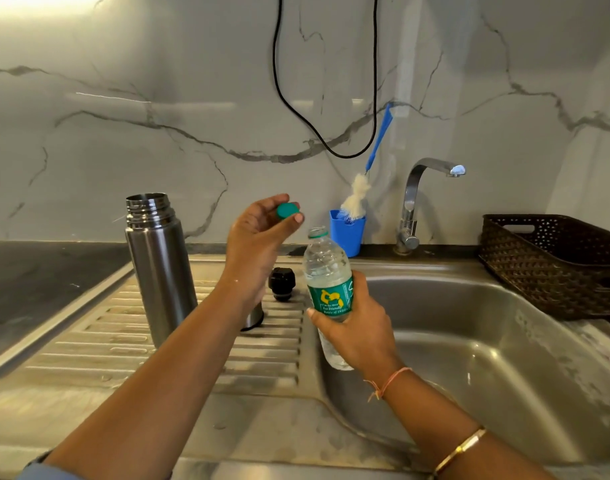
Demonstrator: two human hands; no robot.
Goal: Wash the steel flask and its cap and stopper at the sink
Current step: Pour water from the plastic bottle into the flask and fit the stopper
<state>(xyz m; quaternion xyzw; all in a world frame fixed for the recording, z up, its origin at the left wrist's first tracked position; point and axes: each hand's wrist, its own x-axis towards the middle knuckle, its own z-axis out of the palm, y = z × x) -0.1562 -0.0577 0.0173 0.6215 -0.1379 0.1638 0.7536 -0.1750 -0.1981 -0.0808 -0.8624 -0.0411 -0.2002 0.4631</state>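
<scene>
The steel flask [158,268] stands upright and uncapped on the ribbed drainboard [89,344]. Its black stopper [281,283] sits on the drainboard behind my left wrist. The steel cap [254,316] stands partly hidden by my left forearm. My left hand [258,244] pinches a small green bottle lid [287,210] between thumb and fingers, raised above the drainboard. My right hand [357,332] grips a clear plastic water bottle [328,275] with a green label; the bottle is open and held upright at the sink's left rim.
The steel sink basin [470,341] lies to the right, with a chrome tap [421,199] behind it. A blue cup [347,232] holds a bottle brush [366,181]. A brown woven basket [553,265] sits far right. A black cable [279,81] hangs on the marble wall.
</scene>
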